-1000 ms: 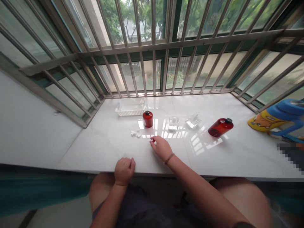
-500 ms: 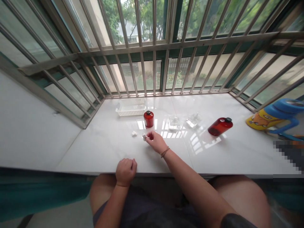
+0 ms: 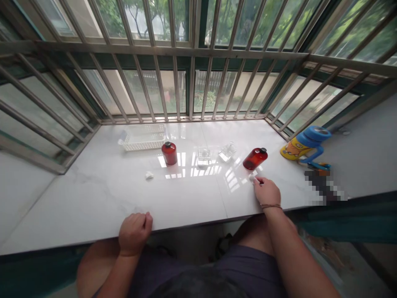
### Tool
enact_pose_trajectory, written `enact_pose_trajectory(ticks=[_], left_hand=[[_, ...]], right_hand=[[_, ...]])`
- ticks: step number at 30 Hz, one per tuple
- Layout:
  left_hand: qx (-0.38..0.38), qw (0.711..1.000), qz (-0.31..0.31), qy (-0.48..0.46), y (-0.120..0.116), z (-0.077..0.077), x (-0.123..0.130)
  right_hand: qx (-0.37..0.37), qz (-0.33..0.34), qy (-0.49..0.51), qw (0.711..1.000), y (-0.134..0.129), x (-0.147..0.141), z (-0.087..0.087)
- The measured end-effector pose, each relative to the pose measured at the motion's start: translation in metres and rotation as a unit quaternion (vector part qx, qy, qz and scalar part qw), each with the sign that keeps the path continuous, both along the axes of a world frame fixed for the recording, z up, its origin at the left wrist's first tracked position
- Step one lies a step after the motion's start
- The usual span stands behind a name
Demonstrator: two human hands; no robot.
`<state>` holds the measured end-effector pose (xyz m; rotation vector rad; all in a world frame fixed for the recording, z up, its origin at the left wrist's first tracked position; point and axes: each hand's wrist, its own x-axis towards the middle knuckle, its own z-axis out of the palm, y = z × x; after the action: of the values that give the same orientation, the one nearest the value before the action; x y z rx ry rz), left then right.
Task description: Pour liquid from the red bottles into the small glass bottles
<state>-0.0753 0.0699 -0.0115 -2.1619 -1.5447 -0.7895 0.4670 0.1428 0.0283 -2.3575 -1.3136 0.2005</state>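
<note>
My right hand [image 3: 266,192] rests on the white marble sill [image 3: 186,198], its fingertips pinching a small white piece [image 3: 252,178]. Just beyond those fingers, a red bottle with a black cap [image 3: 255,159] lies on its side. A matching red bottle [image 3: 169,153] stands upright further left, and a second small white piece [image 3: 149,175] lies in front of it. My left hand [image 3: 135,231] sits curled at the sill's front edge, holding nothing and touching only the edge.
A white perforated plastic basket [image 3: 142,138] stands at the back left. Two clear glass objects [image 3: 204,157] [image 3: 227,152] sit at the back middle. A blue and yellow toy [image 3: 305,145] stands at the right, beside a pixelated patch [image 3: 324,186]. Metal window bars [image 3: 192,82] run behind the sill.
My right hand has moved right with the white piece, to just in front of the lying bottle. The whole view has swung, shifting the scene left. My left hand stays at the edge.
</note>
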Motion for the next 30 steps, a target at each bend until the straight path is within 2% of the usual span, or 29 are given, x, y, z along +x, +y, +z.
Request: enact_pose_trajectory(ticks=[2, 5, 12, 14, 17, 22, 24, 27, 30], left_hand=[[-0.001, 1.0, -0.001, 0.0, 0.0, 0.0, 0.0], [-0.003, 1.0, 0.003, -0.001, 0.0, 0.0, 0.0], [-0.001, 1.0, 0.001, 0.007, 0.0, -0.001, -0.002], [0.0, 1.0, 0.0, 0.005, 0.001, -0.001, -0.002], [-0.002, 1.0, -0.003, 0.001, 0.001, 0.0, -0.001], [-0.006, 1.0, 0.0, 0.003, 0.001, 0.0, 0.0], [-0.007, 1.0, -0.001, 0.001, 0.001, 0.0, 0.0], [-0.004, 1.0, 0.003, 0.008, 0.001, -0.001, 0.0], [0.003, 1.0, 0.007, 0.02, 0.001, -0.002, -0.001]], right_hand=[[-0.005, -0.013, -0.031, 0.999, 0.006, -0.003, -0.004], [0.004, 0.002, -0.063, 0.998, 0.015, -0.029, -0.01], [0.031, 0.159, -0.045, 0.986, 0.03, -0.136, -0.026], [0.039, 0.199, -0.025, 0.979, 0.033, -0.153, -0.025], [0.052, 0.185, -0.004, 0.981, 0.036, -0.143, -0.017], [0.045, 0.001, -0.024, 0.999, 0.036, -0.062, 0.001], [0.029, -0.03, -0.032, 0.999, 0.039, -0.041, 0.002], [0.011, -0.026, -0.038, 0.999, 0.051, -0.043, -0.004], [0.005, 0.03, -0.034, 0.999, 0.069, -0.082, -0.012]])
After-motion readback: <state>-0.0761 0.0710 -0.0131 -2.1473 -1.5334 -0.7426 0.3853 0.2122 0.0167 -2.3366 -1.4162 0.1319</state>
